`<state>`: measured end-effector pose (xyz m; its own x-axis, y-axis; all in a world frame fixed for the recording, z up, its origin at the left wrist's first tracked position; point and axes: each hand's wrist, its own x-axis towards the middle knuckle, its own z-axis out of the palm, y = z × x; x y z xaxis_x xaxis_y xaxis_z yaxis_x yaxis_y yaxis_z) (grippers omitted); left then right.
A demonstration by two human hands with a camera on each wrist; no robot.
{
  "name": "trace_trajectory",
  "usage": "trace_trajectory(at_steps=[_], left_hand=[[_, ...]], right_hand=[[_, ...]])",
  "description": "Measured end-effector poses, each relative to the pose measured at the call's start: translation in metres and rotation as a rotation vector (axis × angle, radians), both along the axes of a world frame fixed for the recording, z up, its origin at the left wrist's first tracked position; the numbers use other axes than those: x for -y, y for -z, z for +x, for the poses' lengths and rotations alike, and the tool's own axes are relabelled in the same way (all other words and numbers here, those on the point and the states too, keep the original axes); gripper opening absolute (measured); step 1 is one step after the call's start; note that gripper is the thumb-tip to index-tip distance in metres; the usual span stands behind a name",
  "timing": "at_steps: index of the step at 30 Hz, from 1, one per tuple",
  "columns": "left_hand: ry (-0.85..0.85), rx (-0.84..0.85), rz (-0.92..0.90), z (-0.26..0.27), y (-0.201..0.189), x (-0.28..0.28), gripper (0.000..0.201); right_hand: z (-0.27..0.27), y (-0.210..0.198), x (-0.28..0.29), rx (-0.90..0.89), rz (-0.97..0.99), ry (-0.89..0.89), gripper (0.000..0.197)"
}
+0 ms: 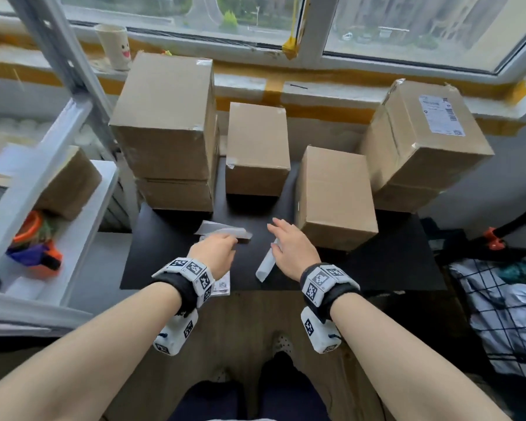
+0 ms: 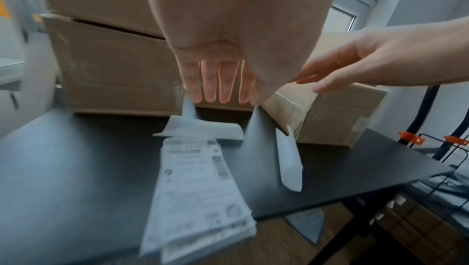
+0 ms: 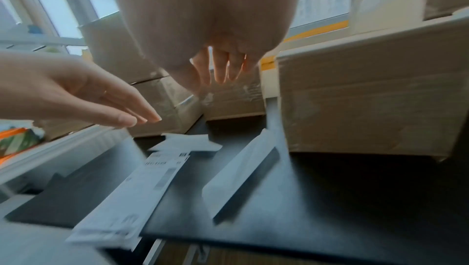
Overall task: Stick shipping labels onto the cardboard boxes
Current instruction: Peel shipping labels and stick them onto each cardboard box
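Several brown cardboard boxes stand on the black table (image 1: 392, 262). They are a left stack (image 1: 164, 117), a middle box (image 1: 255, 147), a front right box (image 1: 334, 196) and a right stack (image 1: 407, 153) whose top bears a printed label (image 1: 441, 115). A stack of shipping labels (image 1: 222, 287) (image 2: 200, 189) (image 3: 132, 195) lies at the table's front edge under my left wrist. My left hand (image 1: 225, 238) (image 2: 215, 97) (image 3: 137, 117) hovers above it with straight fingers. A blurred pale strip hangs just under them. My right hand (image 1: 278, 229) (image 3: 218, 73) (image 2: 317, 83) is spread, empty, beside the front right box.
A curled white backing sheet (image 1: 266, 262) (image 2: 289, 159) (image 3: 238, 171) lies below my right hand, and a flat one (image 1: 222, 229) (image 2: 203, 129) lies ahead of my left hand. A white shelf unit (image 1: 73, 208) holding a box and toys stands on the left. A wire basket (image 1: 504, 314) sits on the right.
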<state>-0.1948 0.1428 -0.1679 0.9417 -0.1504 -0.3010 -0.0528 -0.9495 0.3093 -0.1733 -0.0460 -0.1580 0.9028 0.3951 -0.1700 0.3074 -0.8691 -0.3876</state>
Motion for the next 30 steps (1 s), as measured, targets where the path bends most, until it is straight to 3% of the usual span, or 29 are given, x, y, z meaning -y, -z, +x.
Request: trace_trajectory(at_steps=[11,23,30], left_hand=[[-0.032,-0.099,0.053,-0.062,0.058,-0.055,0.042],[-0.053,-0.004,0.059,-0.069,0.100,-0.068,0.047],[-0.033,0.196,0.024,-0.065,0.102,-0.068,0.025]], right_hand=[[-0.049,0.063,-0.067,-0.177,-0.023,-0.186,0.047],[-0.050,0.102,-0.086,-0.133,0.025,-0.123,0.053],[-0.050,0.112,-0.090,-0.051,0.038,-0.121,0.048]])
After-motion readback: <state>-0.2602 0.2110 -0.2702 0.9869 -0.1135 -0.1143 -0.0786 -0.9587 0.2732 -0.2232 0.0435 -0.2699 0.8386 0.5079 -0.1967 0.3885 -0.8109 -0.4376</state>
